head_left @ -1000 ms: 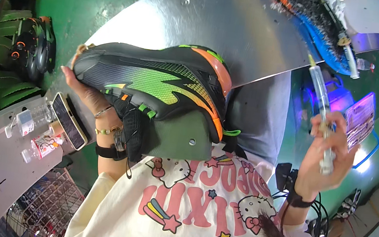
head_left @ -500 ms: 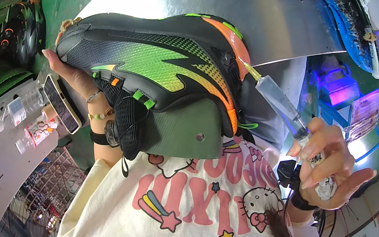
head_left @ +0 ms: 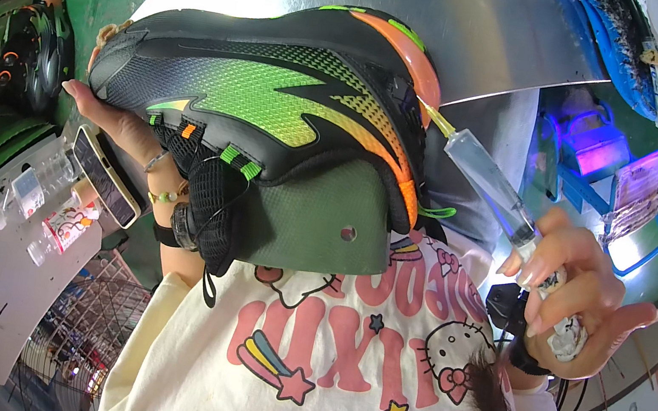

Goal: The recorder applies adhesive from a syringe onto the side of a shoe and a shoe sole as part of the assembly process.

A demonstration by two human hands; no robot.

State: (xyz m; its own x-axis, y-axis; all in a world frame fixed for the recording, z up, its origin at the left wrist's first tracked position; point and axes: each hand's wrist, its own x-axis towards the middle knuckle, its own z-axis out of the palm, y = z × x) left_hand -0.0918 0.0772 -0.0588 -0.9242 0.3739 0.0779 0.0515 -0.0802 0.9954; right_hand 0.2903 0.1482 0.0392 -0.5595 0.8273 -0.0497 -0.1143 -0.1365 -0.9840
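A black, green and orange sports shoe (head_left: 267, 110) lies on its side on a dark green shoe last (head_left: 309, 224) that sticks out of its opening. My left hand (head_left: 115, 118) is closed under the toe end; the shoe hides most of its fingers. My right hand (head_left: 575, 283) grips a clear syringe (head_left: 484, 177) by its plunger end. The yellowish tip touches the seam between the orange sole and the upper near the heel. A crumpled white wad (head_left: 566, 338) is also tucked in my right palm.
A metal tabletop (head_left: 462, 20) lies beyond the shoe, with a blue tray (head_left: 615, 57) at far right. On the left are a phone (head_left: 108, 177), plastic bottles (head_left: 68, 223) and another shoe (head_left: 34, 56). A blue stool-like frame (head_left: 607, 189) stands at right.
The shoe and my left hand have shifted slightly left and up. My right hand has moved a little right, and the syringe tip stays at the heel seam.
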